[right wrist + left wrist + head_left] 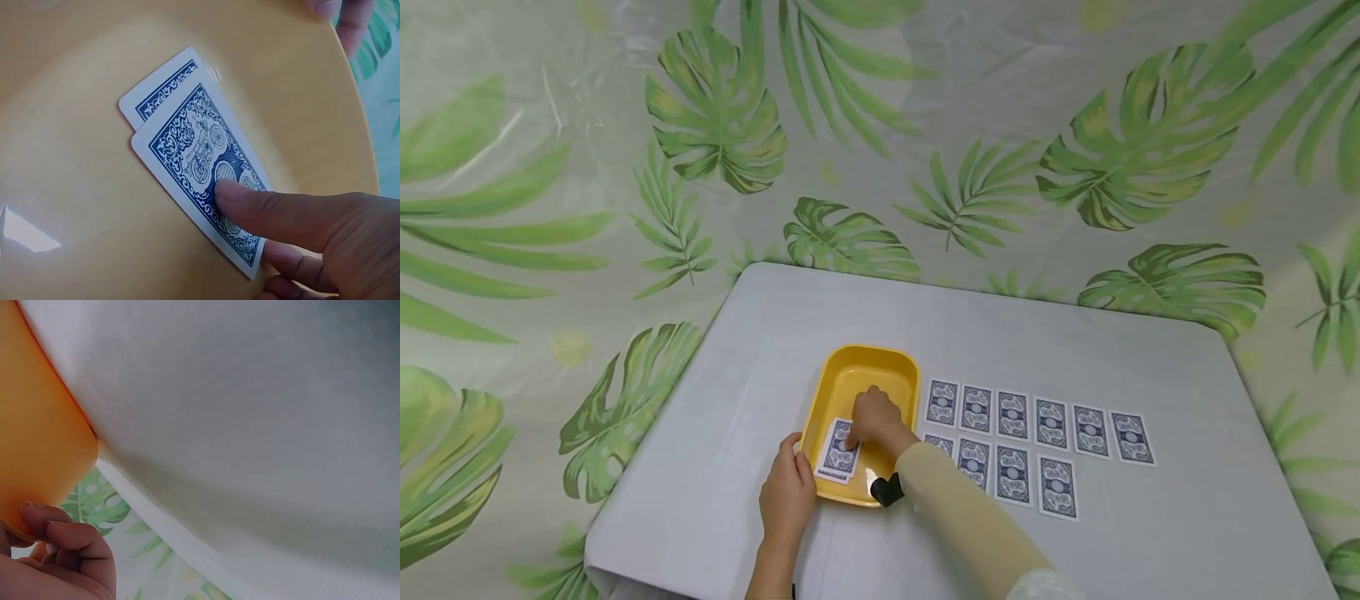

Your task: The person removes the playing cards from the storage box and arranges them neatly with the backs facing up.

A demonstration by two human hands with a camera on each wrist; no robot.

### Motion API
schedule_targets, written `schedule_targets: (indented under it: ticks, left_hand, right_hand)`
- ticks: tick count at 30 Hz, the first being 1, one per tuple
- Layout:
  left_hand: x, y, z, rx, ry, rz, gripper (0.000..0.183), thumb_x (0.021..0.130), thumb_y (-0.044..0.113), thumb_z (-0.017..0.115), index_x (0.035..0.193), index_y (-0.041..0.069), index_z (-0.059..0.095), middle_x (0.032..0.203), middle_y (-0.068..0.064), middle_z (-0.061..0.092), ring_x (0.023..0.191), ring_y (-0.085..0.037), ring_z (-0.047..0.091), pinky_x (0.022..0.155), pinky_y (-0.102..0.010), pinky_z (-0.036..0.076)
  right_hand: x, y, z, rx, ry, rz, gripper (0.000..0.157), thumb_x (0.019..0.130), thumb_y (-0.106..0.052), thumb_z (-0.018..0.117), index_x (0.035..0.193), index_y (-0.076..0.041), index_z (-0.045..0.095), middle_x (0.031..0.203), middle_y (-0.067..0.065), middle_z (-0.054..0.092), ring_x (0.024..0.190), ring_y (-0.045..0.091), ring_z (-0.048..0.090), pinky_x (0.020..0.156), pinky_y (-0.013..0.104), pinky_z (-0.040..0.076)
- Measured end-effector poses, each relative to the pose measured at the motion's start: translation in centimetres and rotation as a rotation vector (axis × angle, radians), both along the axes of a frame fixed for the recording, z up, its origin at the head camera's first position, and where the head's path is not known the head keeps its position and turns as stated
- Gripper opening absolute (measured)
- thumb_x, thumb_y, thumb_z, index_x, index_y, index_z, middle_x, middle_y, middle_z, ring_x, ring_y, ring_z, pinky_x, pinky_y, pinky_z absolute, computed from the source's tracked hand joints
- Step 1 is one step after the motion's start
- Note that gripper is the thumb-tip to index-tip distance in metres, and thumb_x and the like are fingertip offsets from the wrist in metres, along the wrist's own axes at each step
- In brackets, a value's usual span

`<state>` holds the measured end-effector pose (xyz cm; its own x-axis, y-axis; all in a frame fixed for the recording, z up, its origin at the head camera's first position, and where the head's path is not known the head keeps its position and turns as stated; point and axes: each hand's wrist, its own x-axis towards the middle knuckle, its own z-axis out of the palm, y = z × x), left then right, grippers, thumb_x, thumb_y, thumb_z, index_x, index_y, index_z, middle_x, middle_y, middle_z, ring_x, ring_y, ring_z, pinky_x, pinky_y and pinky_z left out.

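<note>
A yellow plastic tray (865, 365) stands on the table, with a few blue-backed playing cards (837, 457) face down at its near left. My right hand (878, 419) reaches into the tray. In the right wrist view, its thumb lies on the back of the upper playing card (187, 147) and its other fingers curl at the card's edge, pinching it. Another card (147, 94) shows partly from underneath. With fingers and thumb, my left hand (787, 493) grips the tray's near left rim; the left wrist view shows these fingers (78, 540) on the tray wall.
Right of the tray, several face-down cards (1012, 415) lie in two rows on the white-covered table (820, 308). My right forearm (970, 517) crosses over part of the near row. A leaf-patterned sheet (850, 167) surrounds the table.
</note>
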<state>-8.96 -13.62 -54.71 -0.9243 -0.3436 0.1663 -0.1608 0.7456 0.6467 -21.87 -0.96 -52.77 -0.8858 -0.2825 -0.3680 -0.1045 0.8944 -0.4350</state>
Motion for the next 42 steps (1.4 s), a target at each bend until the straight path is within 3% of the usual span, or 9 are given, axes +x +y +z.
schedule_targets:
  ticks: [5, 11, 16, 22, 27, 33, 37, 42]
  left_hand:
    - [-0.1, 0.1, 0.1, 0.001, 0.005, -0.004, 0.03, 0.098, 0.01, 0.052, 0.126, -0.001, 0.054, 0.103, -0.023, 0.067, 0.068, -0.027, 0.059, 0.06, -0.044, 0.05]
    - [-0.1, 0.3, 0.2, 0.008, -0.008, -0.006, 0.03, 0.099, 0.009, 0.051, 0.127, -0.001, 0.054, 0.105, -0.023, 0.067, 0.069, -0.028, 0.06, 0.06, -0.044, 0.05]
    - [-0.1, 0.3, 0.3, 0.008, 0.005, -0.013, 0.029, 0.099, 0.009, 0.051, 0.126, -0.001, 0.054, 0.105, -0.024, 0.067, 0.071, -0.03, 0.062, 0.06, -0.045, 0.05]
    - [0.0, 0.1, 0.3, 0.009, -0.005, -0.009, 0.03, 0.099, 0.01, 0.05, 0.127, -0.001, 0.054, 0.103, -0.024, 0.067, 0.064, -0.025, 0.055, 0.056, -0.04, 0.046]
    - [0.0, 0.1, 0.3, 0.018, -0.044, -0.002, 0.031, 0.1, 0.01, 0.05, 0.129, -0.001, 0.052, 0.106, -0.024, 0.066, 0.066, -0.024, 0.055, 0.058, -0.038, 0.046]
    - [0.1, 0.2, 0.4, 0.025, -0.057, 0.007, 0.032, 0.1, 0.011, 0.049, 0.13, 0.0, 0.052, 0.111, -0.024, 0.066, 0.07, -0.026, 0.058, 0.063, -0.042, 0.05]
    - [0.0, 0.3, 0.4, 0.02, -0.045, 0.006, 0.032, 0.1, 0.011, 0.048, 0.13, 0.0, 0.052, 0.111, -0.024, 0.065, 0.071, -0.027, 0.059, 0.064, -0.045, 0.051]
    - [0.0, 0.3, 0.4, 0.02, -0.047, 0.014, 0.032, 0.1, 0.011, 0.048, 0.129, -0.001, 0.053, 0.111, -0.025, 0.065, 0.075, -0.03, 0.062, 0.066, -0.046, 0.051]
  right_hand:
    - [-0.1, 0.1, 0.1, 0.012, -0.026, -0.017, 0.036, 0.064, -0.024, 0.091, 0.083, -0.005, 0.067, 0.087, 0.008, 0.053, 0.079, 0.024, 0.049, 0.075, 0.036, 0.046]
    - [0.0, 0.4, 0.4, -0.004, -0.044, -0.008, 0.027, 0.071, -0.022, 0.086, 0.07, -0.009, 0.062, 0.066, 0.001, 0.058, 0.063, 0.019, 0.052, 0.06, 0.031, 0.042]
    - [0.1, 0.8, 1.1, -0.08, -0.05, -0.028, 0.031, 0.076, -0.018, 0.081, 0.063, -0.01, 0.054, 0.058, 0.0, 0.048, 0.055, 0.016, 0.046, 0.054, 0.029, 0.035]
    - [0.1, 1.3, 1.6, -0.301, -0.085, -0.112, 0.019, 0.077, -0.005, 0.079, 0.075, -0.007, 0.06, 0.07, 0.003, 0.055, 0.064, 0.018, 0.052, 0.058, 0.027, 0.041]
    - [0.2, 1.6, 2.0, -0.412, -0.071, -0.147, 0.009, 0.079, -0.002, 0.075, 0.079, -0.005, 0.066, 0.074, 0.004, 0.06, 0.065, 0.018, 0.054, 0.057, 0.026, 0.043]
    - [0.5, 2.6, 3.2, -0.515, -0.008, -0.161, 0.005, 0.08, 0.0, 0.071, 0.084, -0.003, 0.07, 0.07, 0.002, 0.064, 0.06, 0.017, 0.06, 0.055, 0.025, 0.045]
    - [0.7, 3.4, 3.7, -0.578, 0.008, -0.195, 0.005, 0.084, -0.001, 0.069, 0.089, -0.002, 0.071, 0.074, 0.003, 0.064, 0.068, 0.023, 0.063, 0.058, 0.027, 0.047]
    - [0.8, 4.7, 4.3, -0.573, 0.036, -0.244, 0.008, 0.09, -0.007, 0.067, 0.094, -0.005, 0.074, 0.084, 0.003, 0.067, 0.075, 0.019, 0.061, 0.067, 0.029, 0.05]
